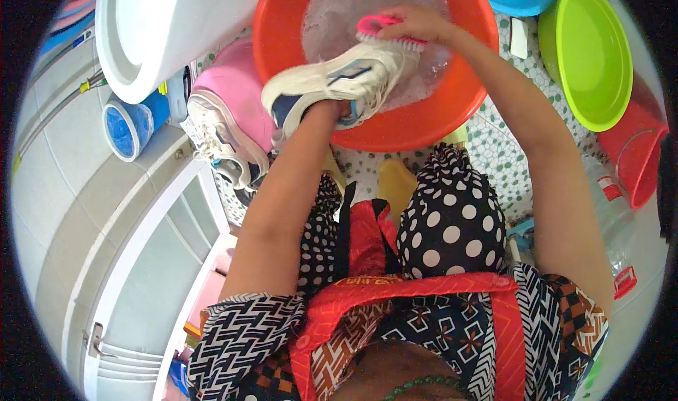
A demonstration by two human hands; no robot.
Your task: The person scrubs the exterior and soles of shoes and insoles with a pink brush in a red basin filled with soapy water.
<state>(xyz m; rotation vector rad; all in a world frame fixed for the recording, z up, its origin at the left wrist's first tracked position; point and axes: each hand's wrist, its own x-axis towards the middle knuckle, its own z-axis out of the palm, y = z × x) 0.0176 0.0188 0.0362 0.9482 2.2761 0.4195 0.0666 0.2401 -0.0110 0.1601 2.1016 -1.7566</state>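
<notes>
Shoe (353, 76): laced, cream; my left hand (344, 109) inside, grip I can't tell
Brush (369, 27): white-bristled, pink, clamped in my right hand (421, 25)
Basin (399, 137): round, orange, far

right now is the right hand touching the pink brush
Touching. The head view shows it: the right hand grips the pink brush, its fingers laid against the brush's back with no gap between them.

Left fingers (345, 108) inside a white sneaker (314, 78), right fingers (406, 24) around a pink brush (365, 27), above a soapy orange basin (409, 133).
</notes>
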